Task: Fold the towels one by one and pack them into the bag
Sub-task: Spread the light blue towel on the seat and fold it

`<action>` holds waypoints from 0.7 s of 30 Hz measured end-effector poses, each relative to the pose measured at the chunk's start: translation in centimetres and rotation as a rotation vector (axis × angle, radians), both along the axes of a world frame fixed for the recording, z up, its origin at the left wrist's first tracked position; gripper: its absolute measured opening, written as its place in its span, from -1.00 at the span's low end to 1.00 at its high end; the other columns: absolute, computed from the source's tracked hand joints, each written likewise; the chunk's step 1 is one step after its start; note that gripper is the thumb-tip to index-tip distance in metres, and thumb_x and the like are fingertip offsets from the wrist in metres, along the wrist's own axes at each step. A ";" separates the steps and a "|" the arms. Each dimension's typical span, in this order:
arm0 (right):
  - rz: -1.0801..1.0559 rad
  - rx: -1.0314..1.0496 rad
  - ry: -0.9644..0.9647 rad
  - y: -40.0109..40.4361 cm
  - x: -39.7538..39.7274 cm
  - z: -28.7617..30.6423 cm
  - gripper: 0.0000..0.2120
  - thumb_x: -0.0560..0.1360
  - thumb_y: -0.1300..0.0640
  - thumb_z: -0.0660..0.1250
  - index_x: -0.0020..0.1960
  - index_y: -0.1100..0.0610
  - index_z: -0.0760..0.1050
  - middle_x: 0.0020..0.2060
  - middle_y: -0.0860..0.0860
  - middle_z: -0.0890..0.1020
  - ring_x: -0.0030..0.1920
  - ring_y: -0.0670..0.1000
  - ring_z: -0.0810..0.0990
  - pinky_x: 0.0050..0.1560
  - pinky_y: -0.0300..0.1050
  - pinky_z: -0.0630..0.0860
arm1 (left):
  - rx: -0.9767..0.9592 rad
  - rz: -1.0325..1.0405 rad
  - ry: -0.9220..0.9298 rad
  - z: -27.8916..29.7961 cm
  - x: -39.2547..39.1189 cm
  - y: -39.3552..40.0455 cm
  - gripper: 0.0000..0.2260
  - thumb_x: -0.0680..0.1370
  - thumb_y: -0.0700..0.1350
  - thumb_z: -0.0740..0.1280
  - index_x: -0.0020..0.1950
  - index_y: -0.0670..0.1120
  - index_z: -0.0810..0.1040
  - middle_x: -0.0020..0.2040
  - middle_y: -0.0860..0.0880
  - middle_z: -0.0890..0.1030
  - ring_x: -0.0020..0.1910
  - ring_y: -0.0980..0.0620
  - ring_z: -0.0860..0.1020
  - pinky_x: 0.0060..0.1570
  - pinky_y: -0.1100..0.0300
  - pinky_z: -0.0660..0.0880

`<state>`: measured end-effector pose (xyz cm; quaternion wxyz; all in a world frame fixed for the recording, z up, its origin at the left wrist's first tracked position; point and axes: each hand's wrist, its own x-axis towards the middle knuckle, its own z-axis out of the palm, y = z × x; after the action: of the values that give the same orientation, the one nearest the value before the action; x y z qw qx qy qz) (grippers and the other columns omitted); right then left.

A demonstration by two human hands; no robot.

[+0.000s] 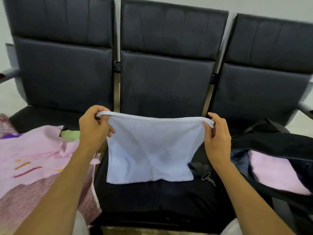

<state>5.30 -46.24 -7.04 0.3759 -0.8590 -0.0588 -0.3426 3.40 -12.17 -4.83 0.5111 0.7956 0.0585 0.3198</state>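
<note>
A row of three dark seats (166,78) carries everything. On the left seat lies a heap of unfolded towels (33,155), mostly pink. At the right edge stands the black bag (277,143), open, with one folded pink towel (274,172) already inside. Over the front edge of the middle seat hangs the white towel (149,150), seemingly doubled. The left hand (94,126) pinches its upper left corner and the right hand (217,133) pinches the upper right corner. To fold well, I think both hands should keep the top edge tight and level, then bring the corners together exactly, so that the packet fits beside the pink one.
</note>
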 end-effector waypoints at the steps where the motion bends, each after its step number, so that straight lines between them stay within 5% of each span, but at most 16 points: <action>1: 0.002 0.001 -0.013 -0.2 -0.5 0.3 -0.78 0.64 0.15 0.27 0.28 0.12 0.49 0.09 -0.06 0.49 -0.04 -0.12 0.48 -0.04 -0.24 0.49 | -0.084 -0.070 0.015 0.3 -0.5 -0.2 -0.95 0.61 -0.29 0.25 0.01 -0.19 0.50 -0.12 -0.13 0.59 -0.35 0.01 0.65 -0.39 0.29 0.57; 7: 0.081 0.364 0.080 0.4 -3.1 1.4 -0.82 0.68 0.14 0.17 -0.05 -0.10 0.36 -0.34 0.04 0.65 -0.38 0.00 0.66 -0.29 -0.13 0.63 | -0.254 -0.193 -0.119 2.2 -2.6 -2.0 -0.93 0.60 -0.34 0.27 0.02 -0.19 0.44 0.02 -0.15 0.65 0.00 -0.01 0.68 -0.05 0.14 0.64; 11: 0.104 0.365 -0.052 0.5 -3.5 2.2 -0.81 0.68 0.20 0.15 0.02 -0.10 0.33 -0.06 -0.11 0.64 -0.29 -0.22 0.61 -0.26 -0.39 0.50 | -0.274 -0.215 -0.189 3.2 -3.5 -2.5 -0.86 0.55 -0.32 0.35 0.04 -0.20 0.42 0.15 -0.05 0.63 0.17 0.08 0.61 0.10 0.22 0.56; 15: 0.097 0.320 -0.106 0.4 -3.1 2.4 -0.74 0.65 0.27 0.18 0.08 -0.12 0.32 0.15 0.13 0.64 -0.27 -0.29 0.54 -0.25 -0.41 0.45 | -0.227 -0.253 -0.219 3.4 -3.9 -3.0 -0.83 0.53 -0.26 0.36 -0.08 -0.04 0.40 0.22 -0.04 0.58 0.23 0.13 0.56 0.09 0.33 0.52; 18: 0.087 0.284 -0.136 0.5 -2.8 2.1 -0.84 0.64 0.13 0.24 0.20 0.11 0.46 0.24 -0.28 0.52 0.03 -0.34 0.56 0.02 -0.40 0.49 | -0.186 -0.183 -0.268 3.4 -3.8 -3.2 -0.85 0.54 -0.20 0.36 -0.06 -0.01 0.40 0.15 -0.04 0.61 0.18 0.16 0.59 0.08 0.32 0.54; 21: 0.049 0.346 -0.153 0.9 -2.8 2.3 -0.78 0.64 0.19 0.24 0.15 -0.13 0.46 0.13 -0.29 0.56 0.06 -0.28 0.58 0.05 -0.37 0.49 | -0.212 -0.025 -0.382 3.2 -3.6 -2.8 -0.78 0.56 -0.25 0.37 -0.06 0.03 0.39 0.04 -0.11 0.65 0.08 0.08 0.65 0.09 0.24 0.55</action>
<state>2.55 -45.38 -4.75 0.5207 -0.7513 -0.0482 -0.4026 -0.18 -14.98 -1.67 0.5977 0.6632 -0.0160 0.4502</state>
